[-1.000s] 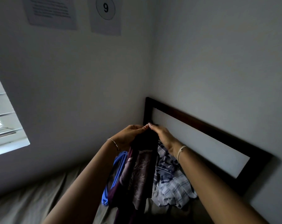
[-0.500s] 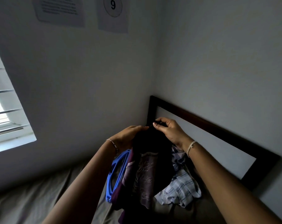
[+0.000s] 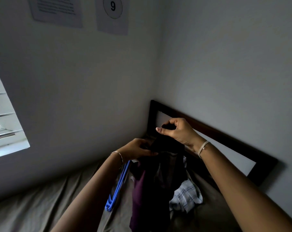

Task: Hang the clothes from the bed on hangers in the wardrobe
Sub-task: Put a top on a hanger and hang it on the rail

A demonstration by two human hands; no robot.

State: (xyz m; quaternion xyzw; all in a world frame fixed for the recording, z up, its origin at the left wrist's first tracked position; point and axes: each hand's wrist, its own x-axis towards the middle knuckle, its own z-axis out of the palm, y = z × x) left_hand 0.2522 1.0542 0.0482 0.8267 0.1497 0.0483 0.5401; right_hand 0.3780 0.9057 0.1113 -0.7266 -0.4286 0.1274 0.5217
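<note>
Head view is showing the right hand [image 3: 178,133] pinching the top edge of a dark garment [image 3: 158,190] at centre right of the frame. The left hand [image 3: 136,149], just lower left, is gripping the same cloth. The garment is hanging over the bed [image 3: 41,206] at lower centre. Blue hangers [image 3: 117,188] are lying beside its left, a plaid cloth [image 3: 187,195] at its right.

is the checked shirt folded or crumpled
Crumpled: the checked shirt lies in a loose bunched heap on the bed, partly behind the lifted dark garment.
</note>
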